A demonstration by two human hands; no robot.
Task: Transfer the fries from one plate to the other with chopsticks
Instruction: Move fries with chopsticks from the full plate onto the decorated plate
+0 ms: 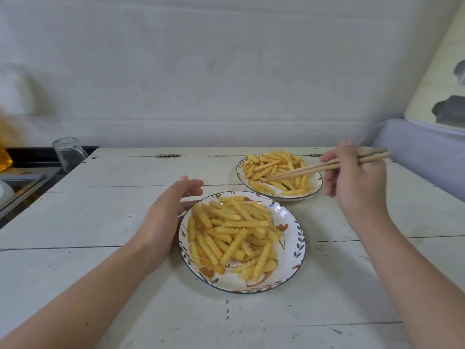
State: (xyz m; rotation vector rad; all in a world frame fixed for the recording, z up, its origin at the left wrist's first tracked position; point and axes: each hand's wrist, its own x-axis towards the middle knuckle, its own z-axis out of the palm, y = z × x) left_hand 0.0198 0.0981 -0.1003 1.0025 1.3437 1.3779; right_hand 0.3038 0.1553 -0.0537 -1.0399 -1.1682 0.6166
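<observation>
Two white floral plates stand on the table. The near plate [289, 263] carries a pile of crinkle-cut fries [234, 235]. The far plate [317, 188] at the right also holds fries [274, 167]. My right hand [357, 182] grips a pair of wooden chopsticks [309, 169], and their tips rest among the fries on the far plate. My left hand [167, 217] lies open against the near plate's left rim, fingers curved around it.
The white plank table [100, 222] has a metal hinge [167, 155] at its back edge. A clear glass jar [68, 153] stands at the back left by a dark counter. A grey cushioned seat [422, 152] is at the right.
</observation>
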